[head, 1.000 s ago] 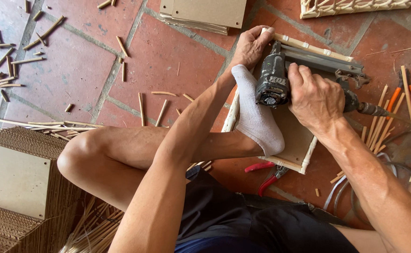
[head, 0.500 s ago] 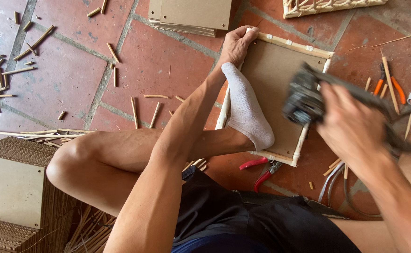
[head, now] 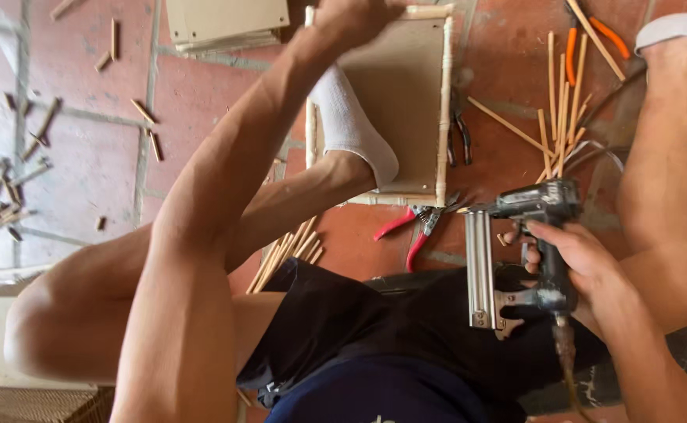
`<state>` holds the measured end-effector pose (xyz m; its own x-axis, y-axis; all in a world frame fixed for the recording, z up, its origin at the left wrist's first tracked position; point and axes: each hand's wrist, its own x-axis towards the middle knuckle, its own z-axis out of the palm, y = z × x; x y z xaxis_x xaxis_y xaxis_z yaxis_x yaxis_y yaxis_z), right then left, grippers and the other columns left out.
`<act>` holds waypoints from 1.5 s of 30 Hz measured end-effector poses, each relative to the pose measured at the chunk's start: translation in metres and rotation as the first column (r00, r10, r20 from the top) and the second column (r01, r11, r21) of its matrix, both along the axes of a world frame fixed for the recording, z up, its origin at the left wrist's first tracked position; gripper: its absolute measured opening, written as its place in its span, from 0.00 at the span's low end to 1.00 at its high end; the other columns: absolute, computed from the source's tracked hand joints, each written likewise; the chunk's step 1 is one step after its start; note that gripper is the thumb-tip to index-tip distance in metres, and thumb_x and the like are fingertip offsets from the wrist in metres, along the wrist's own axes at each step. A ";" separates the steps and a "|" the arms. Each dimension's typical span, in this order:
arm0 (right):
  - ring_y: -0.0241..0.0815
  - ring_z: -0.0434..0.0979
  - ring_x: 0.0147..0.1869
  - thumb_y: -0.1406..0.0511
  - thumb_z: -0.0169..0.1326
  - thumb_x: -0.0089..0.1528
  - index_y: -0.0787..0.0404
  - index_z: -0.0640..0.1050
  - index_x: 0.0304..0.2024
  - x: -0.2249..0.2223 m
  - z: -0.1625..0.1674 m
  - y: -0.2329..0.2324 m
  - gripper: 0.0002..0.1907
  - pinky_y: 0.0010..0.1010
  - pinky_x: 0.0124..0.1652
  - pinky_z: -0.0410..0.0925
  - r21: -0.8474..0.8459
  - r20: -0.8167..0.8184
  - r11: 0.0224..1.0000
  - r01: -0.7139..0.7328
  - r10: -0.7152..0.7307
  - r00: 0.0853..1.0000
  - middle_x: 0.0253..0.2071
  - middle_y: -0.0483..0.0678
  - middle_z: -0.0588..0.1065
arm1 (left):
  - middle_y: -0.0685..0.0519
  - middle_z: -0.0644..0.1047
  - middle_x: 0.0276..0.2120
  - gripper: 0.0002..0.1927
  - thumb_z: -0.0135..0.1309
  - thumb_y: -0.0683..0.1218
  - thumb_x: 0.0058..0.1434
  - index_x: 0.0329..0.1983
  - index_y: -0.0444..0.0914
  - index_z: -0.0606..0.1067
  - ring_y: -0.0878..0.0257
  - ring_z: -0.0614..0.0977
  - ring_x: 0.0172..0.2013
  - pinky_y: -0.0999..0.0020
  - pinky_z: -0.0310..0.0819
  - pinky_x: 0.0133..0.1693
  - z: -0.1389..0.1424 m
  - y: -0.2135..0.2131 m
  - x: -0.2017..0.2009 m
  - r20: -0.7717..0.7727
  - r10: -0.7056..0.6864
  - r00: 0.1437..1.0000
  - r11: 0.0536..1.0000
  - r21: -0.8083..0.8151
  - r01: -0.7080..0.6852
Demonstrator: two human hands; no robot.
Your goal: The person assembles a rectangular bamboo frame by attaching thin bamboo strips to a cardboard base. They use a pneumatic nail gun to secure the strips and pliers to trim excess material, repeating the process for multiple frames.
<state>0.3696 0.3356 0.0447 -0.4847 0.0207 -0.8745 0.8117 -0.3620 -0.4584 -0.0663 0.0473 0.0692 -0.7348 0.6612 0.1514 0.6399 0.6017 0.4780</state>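
My right hand (head: 577,262) grips the handle of a dark pneumatic nail gun (head: 515,251) with a long metal magazine, held over my lap near my right leg. My left hand (head: 351,17) reaches to the far top edge of a flat brown board (head: 406,94) framed with pale bamboo strips and rests closed on that edge; part of the hand is cut off by the frame. My foot in a white sock (head: 351,129) presses on the board's left side.
Red-handled pliers (head: 410,231) lie just below the board. Thin bamboo sticks (head: 562,102) and orange-handled cutters (head: 574,55) lie to the right. More boards (head: 226,23) are stacked at the top. Short bamboo offcuts (head: 30,157) litter the red tile floor on the left.
My right hand has carried the nail gun off the board and down toward my lap. My left hand stays at the board's far edge and the foot stays on it.
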 end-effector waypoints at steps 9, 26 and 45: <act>0.41 0.76 0.28 0.59 0.57 0.64 0.66 0.76 0.47 -0.026 -0.076 0.012 0.17 0.36 0.27 0.72 0.062 -0.100 0.998 0.014 -0.008 0.995 0.35 0.55 0.81 | 0.42 0.83 0.41 0.19 0.62 0.48 0.60 0.55 0.39 0.80 0.47 0.84 0.40 0.51 0.76 0.42 0.170 -0.076 0.081 0.153 -0.307 0.939 0.697 -0.636 0.331; 0.67 0.68 0.66 0.61 0.62 0.69 0.69 0.67 0.69 -0.229 0.040 -0.057 0.31 0.57 0.58 0.66 0.983 -0.170 0.112 0.143 0.841 0.514 0.67 0.71 0.66 | 0.43 0.82 0.38 0.17 0.59 0.52 0.64 0.48 0.35 0.80 0.51 0.82 0.31 0.56 0.76 0.32 0.027 -0.021 0.187 0.566 0.443 0.695 0.866 -0.470 -0.169; 0.63 0.79 0.30 0.52 0.58 0.68 0.68 0.77 0.36 -0.176 0.026 -0.055 0.23 0.54 0.29 0.68 0.961 -0.202 0.272 0.044 0.587 0.784 0.28 0.66 0.76 | 0.43 0.82 0.35 0.21 0.54 0.54 0.70 0.42 0.30 0.80 0.59 0.82 0.21 0.65 0.78 0.22 -0.013 -0.100 0.129 0.747 0.471 0.470 0.631 0.087 -0.771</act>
<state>0.1935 0.2808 0.0704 -0.9206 0.3878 -0.0461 0.3364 0.7274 -0.5980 0.0622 -0.0523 0.0560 -0.9199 -0.0220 -0.3914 -0.3689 0.3862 0.8454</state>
